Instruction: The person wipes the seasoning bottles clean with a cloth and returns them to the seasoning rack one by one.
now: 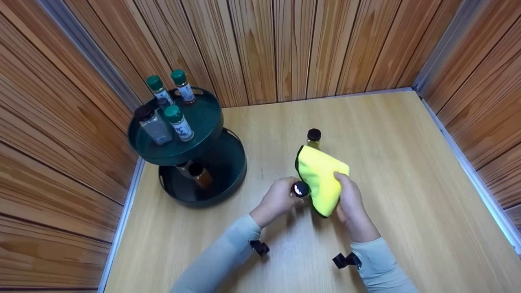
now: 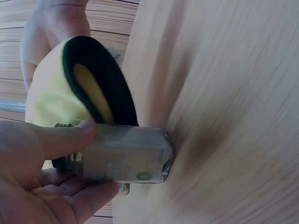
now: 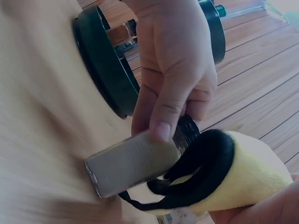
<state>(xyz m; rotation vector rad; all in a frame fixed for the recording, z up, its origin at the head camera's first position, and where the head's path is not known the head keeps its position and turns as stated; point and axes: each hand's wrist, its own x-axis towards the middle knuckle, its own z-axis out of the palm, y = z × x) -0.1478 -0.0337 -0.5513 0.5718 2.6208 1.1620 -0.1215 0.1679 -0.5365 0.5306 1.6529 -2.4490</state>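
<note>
My left hand (image 1: 280,199) grips a clear spice jar with a black cap (image 1: 300,189) between thumb and fingers. In the left wrist view the jar (image 2: 126,156) shows pale contents and a printed label, its base close over the table. A folded yellow cloth with dark edging (image 1: 323,179) is held by my right hand (image 1: 351,199), thumb on top. The cloth lies right against the jar's side near the cap, as the right wrist view also shows with the jar (image 3: 133,163) and cloth (image 3: 257,170).
Behind the cloth stands another black-capped jar (image 1: 314,137). At left, a dark green two-tier round stand (image 1: 203,148) carries several spice jars, some green-capped like the front one (image 1: 179,122), with a brown jar (image 1: 201,176) on the lower tier. Wood-panel walls (image 1: 293,49) enclose the table.
</note>
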